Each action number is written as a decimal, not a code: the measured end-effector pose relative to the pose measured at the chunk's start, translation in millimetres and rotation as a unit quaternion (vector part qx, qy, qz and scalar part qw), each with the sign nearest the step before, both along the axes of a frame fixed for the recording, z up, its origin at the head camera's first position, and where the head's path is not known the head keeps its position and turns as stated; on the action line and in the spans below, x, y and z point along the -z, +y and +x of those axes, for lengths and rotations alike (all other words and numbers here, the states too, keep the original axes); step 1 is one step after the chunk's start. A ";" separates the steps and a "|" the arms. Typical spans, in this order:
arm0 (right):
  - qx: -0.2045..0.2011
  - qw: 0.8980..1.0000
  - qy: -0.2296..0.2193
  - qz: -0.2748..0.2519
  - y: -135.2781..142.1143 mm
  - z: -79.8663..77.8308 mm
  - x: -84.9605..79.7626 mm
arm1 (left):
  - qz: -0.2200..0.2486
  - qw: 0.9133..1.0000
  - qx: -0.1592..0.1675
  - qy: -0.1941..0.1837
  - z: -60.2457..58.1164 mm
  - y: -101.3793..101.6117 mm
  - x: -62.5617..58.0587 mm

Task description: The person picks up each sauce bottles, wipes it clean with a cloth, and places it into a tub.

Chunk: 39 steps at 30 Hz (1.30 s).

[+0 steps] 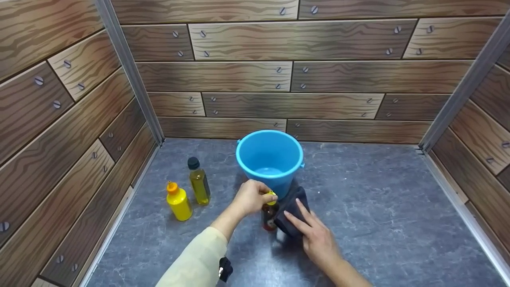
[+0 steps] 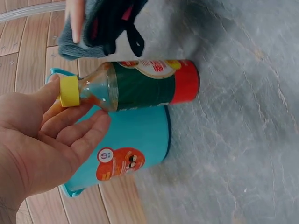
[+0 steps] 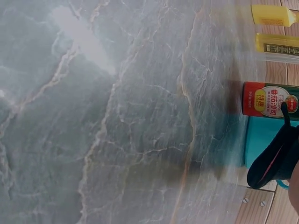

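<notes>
My left hand (image 1: 250,197) pinches the yellow cap (image 2: 70,91) of a sauce bottle (image 2: 145,86) between thumb and fingers. The bottle has a dark green label and a red lower band, and stands upright on the grey floor in front of the blue bucket (image 1: 259,165). Just right of the bottle, my right hand (image 1: 320,241) holds a folded dark grey cloth (image 1: 289,205), two fingers extended across its near side; the thumb is hidden. A hanging loop (image 2: 135,41) and a pink strip show on the cloth in the left wrist view. The cloth overlaps the bottle's side in the head view.
Left of the hands stand a yellow squeeze bottle (image 1: 180,205) with an orange top and an oil bottle (image 1: 200,187) with a black cap. Wood-patterned walls (image 1: 255,75) enclose the marbled grey surface (image 1: 382,207) at the back and both sides.
</notes>
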State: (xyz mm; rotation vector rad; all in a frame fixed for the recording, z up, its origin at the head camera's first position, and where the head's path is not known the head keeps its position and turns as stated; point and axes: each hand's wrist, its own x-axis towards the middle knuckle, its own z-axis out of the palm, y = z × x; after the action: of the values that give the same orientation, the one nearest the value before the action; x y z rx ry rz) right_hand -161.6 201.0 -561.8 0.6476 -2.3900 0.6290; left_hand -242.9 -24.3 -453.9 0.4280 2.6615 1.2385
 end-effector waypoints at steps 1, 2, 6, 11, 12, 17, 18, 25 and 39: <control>-0.001 1.000 0.003 -0.001 -0.2 -0.7 -0.9 | -0.003 1.000 0.001 0.000 -0.3 0.2 -0.3; -0.001 1.000 0.004 -0.003 -0.3 -1.2 -1.8 | -0.006 1.000 0.001 0.000 -0.7 0.4 -0.7; -0.001 1.000 0.003 0.001 -1.4 -2.4 -5.1 | -0.009 1.000 0.001 -0.003 -1.7 0.7 -0.6; -0.003 1.000 -0.010 0.007 -4.7 -3.6 -7.5 | -0.011 1.000 0.000 0.003 -2.0 -0.8 2.1; -0.004 1.000 -0.010 0.007 -5.7 -4.2 -7.8 | -0.011 1.000 -0.001 0.004 -2.0 -1.2 2.7; -0.029 0.999 0.015 0.002 -10.5 -10.3 -7.8 | -0.017 1.000 -0.006 0.017 -0.3 -1.9 3.5; -0.035 0.999 0.023 0.003 -11.2 -11.8 -7.3 | -0.017 1.000 -0.007 0.017 0.0 -1.7 3.3; -0.056 0.998 0.027 0.014 -14.3 -18.2 -5.0 | -0.015 1.000 -0.004 0.001 -0.9 -0.3 2.3; -0.066 0.998 0.011 0.000 -21.2 -22.7 -3.3 | -0.014 1.000 -0.010 0.007 -0.5 -0.3 1.1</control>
State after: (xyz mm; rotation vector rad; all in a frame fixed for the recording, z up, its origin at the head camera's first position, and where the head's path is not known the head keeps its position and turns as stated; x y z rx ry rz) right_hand -184.3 179.7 -558.4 0.8123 -2.3421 0.6734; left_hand -243.5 -24.6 -454.9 0.4084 2.6975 1.2053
